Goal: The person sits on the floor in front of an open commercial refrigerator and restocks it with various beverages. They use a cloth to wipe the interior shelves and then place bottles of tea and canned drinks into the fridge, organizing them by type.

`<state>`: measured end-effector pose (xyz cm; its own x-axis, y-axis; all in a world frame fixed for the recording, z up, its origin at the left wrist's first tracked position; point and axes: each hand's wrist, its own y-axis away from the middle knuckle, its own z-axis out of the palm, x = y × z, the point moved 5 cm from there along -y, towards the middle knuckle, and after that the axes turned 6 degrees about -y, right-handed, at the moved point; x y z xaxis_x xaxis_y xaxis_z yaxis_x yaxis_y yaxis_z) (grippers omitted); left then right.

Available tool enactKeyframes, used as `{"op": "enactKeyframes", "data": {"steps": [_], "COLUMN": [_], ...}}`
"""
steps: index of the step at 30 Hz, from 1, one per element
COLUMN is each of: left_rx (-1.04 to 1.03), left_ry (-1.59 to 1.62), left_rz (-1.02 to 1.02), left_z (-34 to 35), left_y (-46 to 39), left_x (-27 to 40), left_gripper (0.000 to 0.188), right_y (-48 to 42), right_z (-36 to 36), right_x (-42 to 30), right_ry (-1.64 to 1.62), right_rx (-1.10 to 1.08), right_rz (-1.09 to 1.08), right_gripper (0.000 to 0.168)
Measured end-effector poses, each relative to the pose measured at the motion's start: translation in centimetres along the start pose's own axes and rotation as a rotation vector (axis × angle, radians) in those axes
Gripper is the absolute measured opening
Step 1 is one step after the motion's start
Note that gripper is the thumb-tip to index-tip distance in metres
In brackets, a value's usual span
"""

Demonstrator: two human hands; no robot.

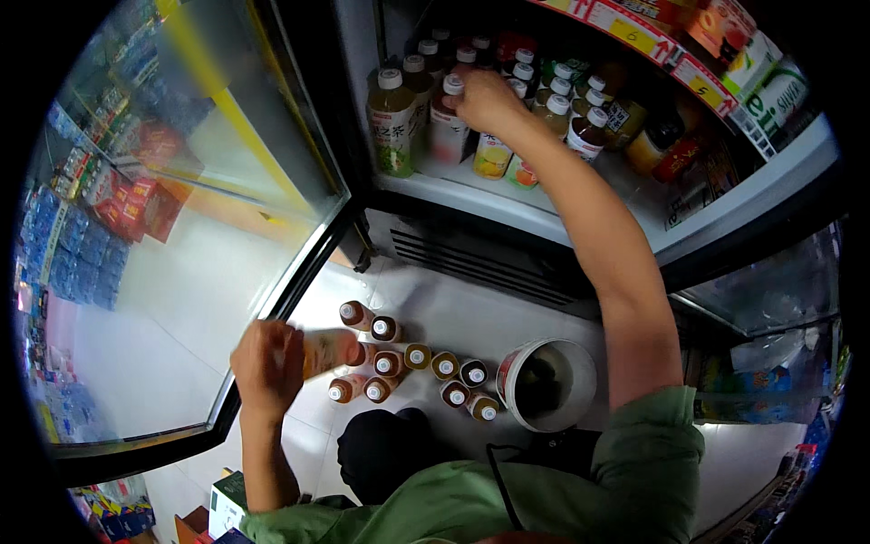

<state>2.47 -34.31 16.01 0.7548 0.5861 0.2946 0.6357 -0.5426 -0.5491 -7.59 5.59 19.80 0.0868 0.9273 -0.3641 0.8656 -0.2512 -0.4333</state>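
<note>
My left hand (267,364), near the lower part of the open glass door, is closed around a drink bottle (326,350). That bottle is blurred and lies nearly level, pointing right over the floor bottles. Inside the refrigerated display case, my right hand (486,100) has its fingers at the white cap of a pale-labelled tea bottle (447,132), which stands upright at the shelf's front. A green-labelled tea bottle (393,126) stands to its left. A yellow-fruit-labelled bottle (492,158) is to its right, partly covered by my forearm.
Several capped bottles (387,364) stand on the tiled floor below the case. A white bucket (581,381) with dark contents sits right of them. The glass door (272,299) swings out on the left. Cans (775,95) line the upper shelf behind price tags (632,34).
</note>
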Motion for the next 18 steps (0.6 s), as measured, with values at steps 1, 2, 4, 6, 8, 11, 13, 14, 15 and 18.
{"op": "enactKeyframes", "data": {"steps": [1,2,4,6,8,11,13,14,15,18], "left_rx": [0.022,0.075,0.158,0.215,0.249,0.275,0.235,0.217,0.173,0.093], "left_ry": [0.035,0.060,0.120,0.159,0.203,0.217,0.160,0.118,0.097,0.037], "left_rz": [0.021,0.038,0.067,0.116,0.177,0.248,0.238,0.225,0.211,0.243], "left_z": [1.0,1.0,1.4,2.3,3.9,7.4,10.0,11.0,12.3,16.2], "left_y": [-2.3,-4.8,-9.4,-13.4,-17.2,-21.5,-24.0,-25.0,-25.9,-27.8], "left_x": [0.6,1.7,3.6,5.2,6.9,8.5,8.6,8.2,8.3,8.8], "left_gripper": [0.020,0.019,0.017,0.015,0.015,0.015,0.016,0.017,0.019,0.028], "right_y": [-0.4,-0.9,-1.8,-2.2,-2.6,-1.8,0.1,1.0,2.0,4.4], "right_z": [0.1,0.4,0.8,1.1,1.4,0.7,-1.8,-2.7,-3.2,-3.4], "right_x": [0.9,0.9,0.7,0.3,1.5,1.5,-0.1,-1.0,-0.8,0.6], "right_ry": [0.028,0.025,0.022,0.049,0.086,0.114,0.045,-0.001,-0.074,-0.226], "right_rx": [-0.009,-0.020,-0.044,-0.065,-0.084,-0.044,0.121,0.199,0.216,0.210], "right_rz": [0.024,0.073,0.167,0.169,0.136,0.108,0.042,-0.002,-0.038,-0.094], "right_gripper": [0.049,0.049,0.049,0.039,0.032,0.048,0.044,0.042,0.040,0.033]}}
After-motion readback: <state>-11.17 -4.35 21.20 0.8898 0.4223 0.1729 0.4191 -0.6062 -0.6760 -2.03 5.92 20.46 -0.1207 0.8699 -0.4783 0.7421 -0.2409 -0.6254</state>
